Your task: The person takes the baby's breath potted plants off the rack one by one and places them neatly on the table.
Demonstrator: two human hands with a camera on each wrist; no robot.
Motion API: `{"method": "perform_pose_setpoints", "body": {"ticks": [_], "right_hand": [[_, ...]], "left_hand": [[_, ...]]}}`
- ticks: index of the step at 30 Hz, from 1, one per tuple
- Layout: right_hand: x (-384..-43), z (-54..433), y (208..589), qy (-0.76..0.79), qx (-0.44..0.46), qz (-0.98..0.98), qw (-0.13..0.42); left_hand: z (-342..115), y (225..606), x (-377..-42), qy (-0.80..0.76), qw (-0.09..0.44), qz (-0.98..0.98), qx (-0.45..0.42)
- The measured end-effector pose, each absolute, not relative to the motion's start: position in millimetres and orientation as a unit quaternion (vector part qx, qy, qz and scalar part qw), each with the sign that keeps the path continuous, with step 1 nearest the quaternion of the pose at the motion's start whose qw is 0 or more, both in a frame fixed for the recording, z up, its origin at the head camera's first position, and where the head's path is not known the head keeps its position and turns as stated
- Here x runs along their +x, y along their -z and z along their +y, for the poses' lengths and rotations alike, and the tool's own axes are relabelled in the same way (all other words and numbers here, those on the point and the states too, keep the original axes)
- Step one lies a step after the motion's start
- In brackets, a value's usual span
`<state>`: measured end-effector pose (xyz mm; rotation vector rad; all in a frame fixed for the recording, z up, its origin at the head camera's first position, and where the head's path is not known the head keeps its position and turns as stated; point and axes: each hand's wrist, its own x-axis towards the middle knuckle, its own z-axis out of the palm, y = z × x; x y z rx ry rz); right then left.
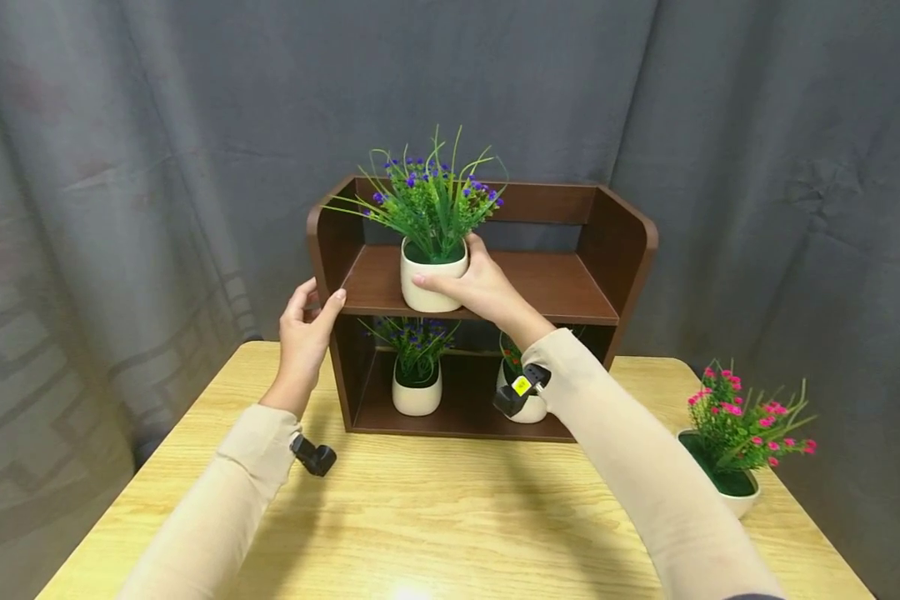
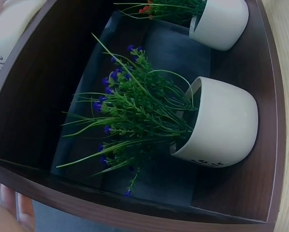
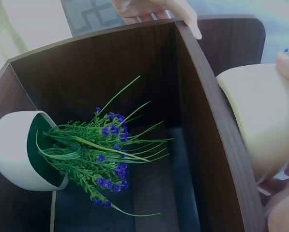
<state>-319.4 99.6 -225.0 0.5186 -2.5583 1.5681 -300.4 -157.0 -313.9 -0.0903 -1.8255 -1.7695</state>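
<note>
A dark brown two-tier wooden shelf [image 1: 547, 283] stands on the table. My right hand [image 1: 487, 287] grips a white flower pot [image 1: 420, 287] of purple flowers [image 1: 431, 196], thumb on its front and fingers round its right side. This pot is at the upper board's front edge; whether it touches the board I cannot tell. My left hand [image 1: 306, 333] holds the shelf's left side panel, thumb at the front edge, fingers outside. On the lower tier stand another pot of purple flowers [image 2: 226, 123] and a pot of red flowers [image 2: 221, 24], partly hidden by my right wrist in the head view.
A white pot with pink flowers [image 1: 735, 475] stands on the light wooden table [image 1: 420, 508], near its right edge. Grey curtains [image 1: 270, 83] hang behind and at both sides. Each sleeve carries a small black wrist camera [image 1: 313, 457].
</note>
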Motion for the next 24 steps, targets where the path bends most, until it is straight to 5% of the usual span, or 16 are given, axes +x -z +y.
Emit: {"method": "perform_pose_setpoints", "body": {"ticks": [24], "right_hand": [[-284, 142, 225, -0.492, 0.184, -0.849, 0.057]], "left_hand": [[-144, 290, -272, 0.671, 0.274, -0.688, -0.039]]}}
